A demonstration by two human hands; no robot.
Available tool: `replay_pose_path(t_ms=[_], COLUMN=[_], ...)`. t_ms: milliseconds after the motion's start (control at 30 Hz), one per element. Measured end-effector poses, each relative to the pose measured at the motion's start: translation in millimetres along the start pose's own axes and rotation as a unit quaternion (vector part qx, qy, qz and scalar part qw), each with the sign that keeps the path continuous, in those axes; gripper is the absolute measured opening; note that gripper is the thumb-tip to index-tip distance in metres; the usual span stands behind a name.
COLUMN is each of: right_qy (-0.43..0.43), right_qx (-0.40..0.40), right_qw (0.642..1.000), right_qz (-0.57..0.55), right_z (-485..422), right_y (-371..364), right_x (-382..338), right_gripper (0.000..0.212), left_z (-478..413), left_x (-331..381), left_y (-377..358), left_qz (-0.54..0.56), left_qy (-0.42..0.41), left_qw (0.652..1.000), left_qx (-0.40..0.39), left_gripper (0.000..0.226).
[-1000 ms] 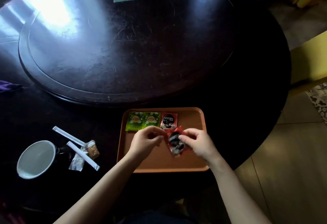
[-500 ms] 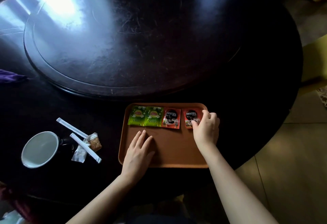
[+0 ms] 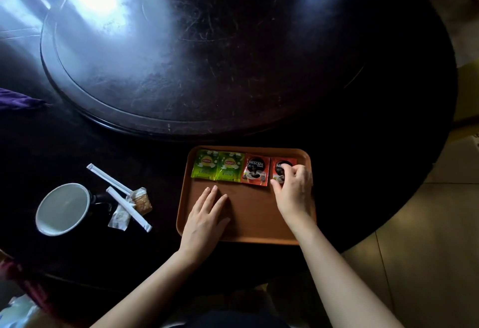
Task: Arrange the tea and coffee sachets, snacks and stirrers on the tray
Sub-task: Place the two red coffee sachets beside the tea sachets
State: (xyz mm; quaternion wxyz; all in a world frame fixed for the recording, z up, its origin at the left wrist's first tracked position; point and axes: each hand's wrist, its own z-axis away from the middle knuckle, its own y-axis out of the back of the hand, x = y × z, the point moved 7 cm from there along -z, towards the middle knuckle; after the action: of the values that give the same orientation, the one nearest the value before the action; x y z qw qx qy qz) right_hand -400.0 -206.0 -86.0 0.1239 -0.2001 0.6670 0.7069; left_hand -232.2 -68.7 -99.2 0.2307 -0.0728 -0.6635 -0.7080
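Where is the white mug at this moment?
In the head view, the white mug stands on the dark table, left of the tray, beside the stirrers.

Probably a home dining room: round dark table point(image 3: 388, 94) with turntable point(image 3: 202, 68), tiled floor point(image 3: 427, 250).

Tray point(image 3: 246, 229): one. Lipton tea sachets: two point(image 3: 204, 164) point(image 3: 229, 167). Nescafé coffee sachets: two point(image 3: 255, 173) point(image 3: 280, 169). Wrapped stirrers: two point(image 3: 108, 178) point(image 3: 128, 208). Snack packets: two point(image 3: 142, 202) point(image 3: 118, 220). Mug point(image 3: 62, 209): one.

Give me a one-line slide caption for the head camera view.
Right hand sets the fourth sachet in the tray row; left hand rests flat.
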Motion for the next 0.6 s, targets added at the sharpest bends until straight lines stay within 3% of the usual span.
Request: replay_pose_path(t_ms=[600], right_qy=[-0.015], right_qx=[-0.041], right_qw=[0.999], right_qz=[-0.007], right_z=[1.7], right_y=[-4.2], right_x=[-7.1], right_gripper=[0.042], left_z=[1.1], left_x=[-6.2], left_y=[-10.3], left_qz=[-0.079], left_qy=[-0.019], left_qw=[0.997], left_qx=[-0.016], left_gripper=[0.058])
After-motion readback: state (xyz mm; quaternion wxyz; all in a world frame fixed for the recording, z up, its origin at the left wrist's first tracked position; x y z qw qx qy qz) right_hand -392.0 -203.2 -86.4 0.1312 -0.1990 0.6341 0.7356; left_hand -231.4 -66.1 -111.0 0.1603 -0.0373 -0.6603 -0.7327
